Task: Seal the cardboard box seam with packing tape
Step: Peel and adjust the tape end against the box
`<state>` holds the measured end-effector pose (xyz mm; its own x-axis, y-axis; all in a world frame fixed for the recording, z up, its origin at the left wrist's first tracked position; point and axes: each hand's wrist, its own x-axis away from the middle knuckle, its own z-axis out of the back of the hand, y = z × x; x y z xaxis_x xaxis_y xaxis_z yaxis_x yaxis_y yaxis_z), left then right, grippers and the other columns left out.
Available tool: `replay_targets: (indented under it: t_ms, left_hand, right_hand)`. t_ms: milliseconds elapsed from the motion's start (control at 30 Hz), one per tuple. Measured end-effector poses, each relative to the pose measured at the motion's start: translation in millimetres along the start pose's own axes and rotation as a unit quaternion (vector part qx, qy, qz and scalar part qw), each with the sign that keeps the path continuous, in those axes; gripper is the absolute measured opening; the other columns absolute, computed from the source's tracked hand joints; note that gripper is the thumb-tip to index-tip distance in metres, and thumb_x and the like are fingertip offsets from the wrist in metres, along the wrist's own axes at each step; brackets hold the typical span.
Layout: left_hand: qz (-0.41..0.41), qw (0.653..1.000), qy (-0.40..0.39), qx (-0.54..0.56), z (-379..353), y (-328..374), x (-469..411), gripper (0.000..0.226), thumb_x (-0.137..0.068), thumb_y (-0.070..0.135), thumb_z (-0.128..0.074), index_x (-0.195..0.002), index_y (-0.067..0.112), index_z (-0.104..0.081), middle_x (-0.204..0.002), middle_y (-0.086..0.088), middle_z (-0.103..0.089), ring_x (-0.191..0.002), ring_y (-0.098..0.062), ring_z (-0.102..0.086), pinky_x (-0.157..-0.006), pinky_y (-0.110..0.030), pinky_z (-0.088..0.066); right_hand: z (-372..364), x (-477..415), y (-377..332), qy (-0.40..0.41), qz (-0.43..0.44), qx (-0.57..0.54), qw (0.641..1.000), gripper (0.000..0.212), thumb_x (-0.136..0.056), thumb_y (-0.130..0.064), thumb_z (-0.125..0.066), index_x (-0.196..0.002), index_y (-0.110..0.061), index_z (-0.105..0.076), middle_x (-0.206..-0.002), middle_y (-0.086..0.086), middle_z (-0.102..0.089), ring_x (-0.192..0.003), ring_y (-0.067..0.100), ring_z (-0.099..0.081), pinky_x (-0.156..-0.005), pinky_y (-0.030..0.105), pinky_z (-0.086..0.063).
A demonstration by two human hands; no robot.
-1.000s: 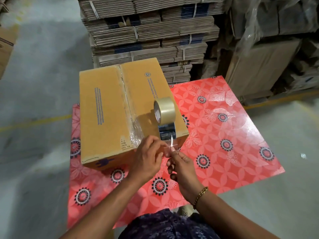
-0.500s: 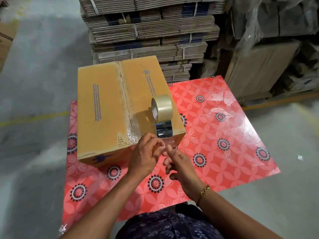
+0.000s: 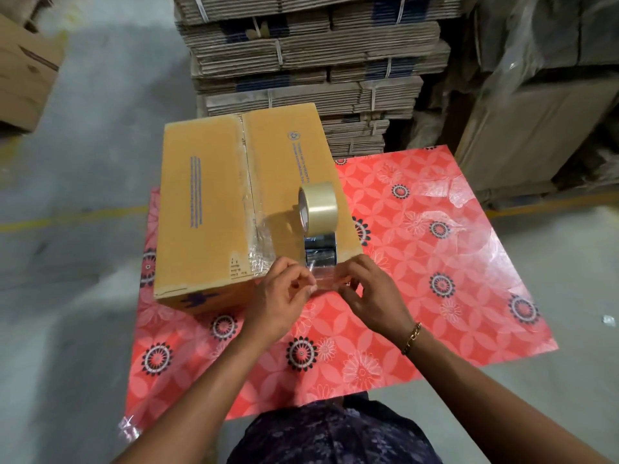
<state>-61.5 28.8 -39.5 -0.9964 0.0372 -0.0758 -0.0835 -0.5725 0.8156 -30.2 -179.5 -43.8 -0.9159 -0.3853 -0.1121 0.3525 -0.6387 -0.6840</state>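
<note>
Cardboard box (image 3: 207, 209) shut; hands (image 3: 284, 293) stretch tape (image 3: 326, 279).

Beyond the two-handed pinch, the tape dispenser (image 3: 318, 226) stands on the cardboard box (image 3: 214, 209), blocking forward travel. Right of the pinch, the red floral tabletop (image 3: 435, 262) lies bare, permitting passage.

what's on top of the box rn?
A tape roll stands on edge in its dispenser on the cardboard box, right of the taped seam. Both hands cover the near edge there.
</note>
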Motion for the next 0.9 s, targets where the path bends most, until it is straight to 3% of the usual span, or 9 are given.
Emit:
replay_targets:
  t_ms: [333,467,600,800,900]
  left_hand:
    - [0.114,0.987,-0.024,0.112,2,1,-6,0.017,-0.082,0.015,-0.083,-0.079,0.029,-0.074,-0.090,0.006,-0.064,-0.077,0.000,-0.059,-0.070,-0.014,-0.047]
    - [0.223,0.951,-0.038,0.210,2,6,-9,0.013,-0.083,0.013,-0.082,-0.081,0.023,-0.076,-0.083,-0.003,-0.073,-0.063,-0.014,-0.064,-0.060,-0.037,-0.057]
    - [0.282,0.921,-0.026,0.267,2,15,-12,0.008,-0.083,0.004,-0.080,-0.085,0.010,-0.075,-0.077,-0.010,-0.077,-0.060,-0.009,-0.070,-0.050,-0.028,-0.057]
    - [0.362,0.871,0.022,0.331,-9,19,-17,0.009,-0.082,0.002,-0.079,-0.085,0.004,-0.070,-0.079,-0.017,-0.079,-0.065,-0.021,-0.074,-0.051,-0.028,-0.053]
    - [0.381,0.859,0.040,0.340,-16,19,-21,0.021,-0.084,-0.001,-0.076,-0.077,0.010,-0.060,-0.072,-0.014,-0.077,-0.061,-0.020,-0.073,-0.044,-0.026,-0.051]
  right_hand:
    - [10,-8,10,-0.043,-0.051,-0.101,0.993,0.010,-0.092,-0.024,-0.073,-0.098,-0.016,-0.072,-0.096,0.002,-0.066,-0.081,0.018,-0.064,-0.072,0.038,-0.054]
    - [11,-11,6,-0.060,-0.127,-0.165,0.976,0.005,-0.091,-0.024,-0.072,-0.092,-0.019,-0.073,-0.090,0.004,-0.071,-0.077,0.017,-0.066,-0.070,0.035,-0.056]
    - [12,-12,2,-0.076,-0.198,-0.259,0.942,0.003,-0.091,-0.012,-0.071,-0.089,-0.010,-0.073,-0.074,0.002,-0.069,-0.062,0.007,-0.058,-0.053,0.020,-0.045]
    - [9,-19,-1,-0.062,-0.263,-0.314,0.910,0.010,-0.086,-0.002,-0.066,-0.082,-0.006,-0.073,-0.078,0.022,-0.071,-0.066,0.018,-0.060,-0.048,0.024,-0.044]
    - [7,-21,-4,-0.045,-0.289,-0.338,0.895,0.009,-0.084,0.000,-0.065,-0.078,-0.005,-0.070,-0.072,0.017,-0.067,-0.066,0.022,-0.058,-0.048,0.025,-0.043]
